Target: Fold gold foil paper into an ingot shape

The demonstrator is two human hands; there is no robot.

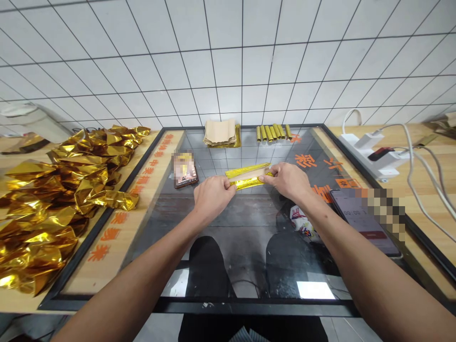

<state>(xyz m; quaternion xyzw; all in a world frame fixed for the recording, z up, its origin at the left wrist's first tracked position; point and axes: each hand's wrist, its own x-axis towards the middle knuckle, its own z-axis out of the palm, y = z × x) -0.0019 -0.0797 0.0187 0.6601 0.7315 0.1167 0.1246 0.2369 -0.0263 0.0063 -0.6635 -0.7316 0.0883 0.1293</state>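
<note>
A sheet of gold foil paper with a pale tan inner side is partly rolled, held just above the glass tabletop. My left hand pinches its left end between thumb and fingers. At the other end, my right hand is closed on the sheet, thumb toward me. Behind the hands lie a stack of tan-backed gold sheets and a row of several small gold rolls. A small box, partly blurred out, sits left of my left hand.
Crumpled folded gold foil pieces pile up along the left. On the right are a phone and a white power strip with trailing cables. The black-framed glass ends near my lap; a tiled wall stands behind.
</note>
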